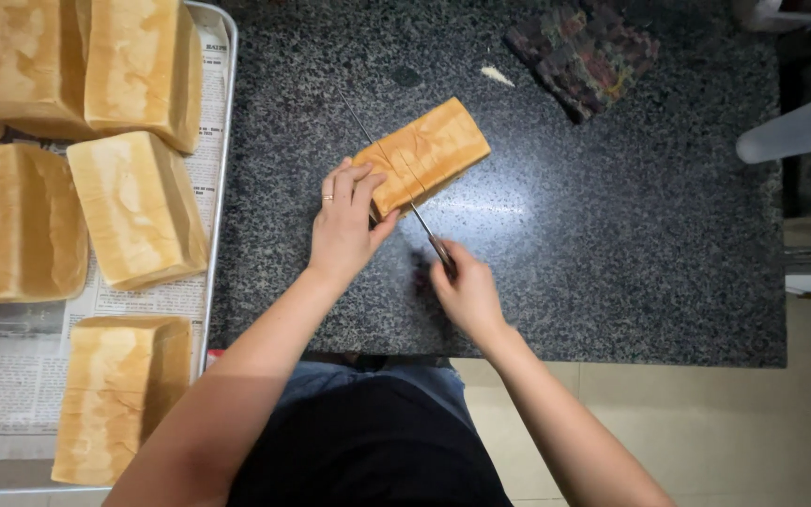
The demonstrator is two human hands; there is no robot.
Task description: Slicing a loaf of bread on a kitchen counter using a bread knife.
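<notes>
Gripping the handle of a long thin-bladed steel knife [396, 178], the right hand [466, 293] has its fingers wrapped tight around it, just nearer the person than the golden-brown rectangular bread loaf [421, 155]. The blade runs up and away across the loaf's top, over its end nearest the person, and the tip shows beyond the far side of the loaf. The left hand [344, 222] lies on that same end of the loaf, fingers curled over the crust and pressing down, a ring on one finger; it steadies rather than pinches.

The loaf lies at a slant on the speckled black granite counter [612, 235], near its middle. It looks light and soft, with a thin crust that will dent under a hard squeeze, so a broad, gentle hold across the top and side, close beside the blade line, seems the safest place to take it; the fingertips lie close to the blade.

Left of the loaf, well apart, a metal tray [225, 122] lined with newspaper carries several more pale square-sided loaves [138, 207]. Beyond the loaf, towards the counter's far edge, lies a dark patterned folded cloth [582, 52] with a small pale crumb [497, 75] beside it. Far to the right of the loaf, a translucent plastic cup [800, 127] lies on its side.
</notes>
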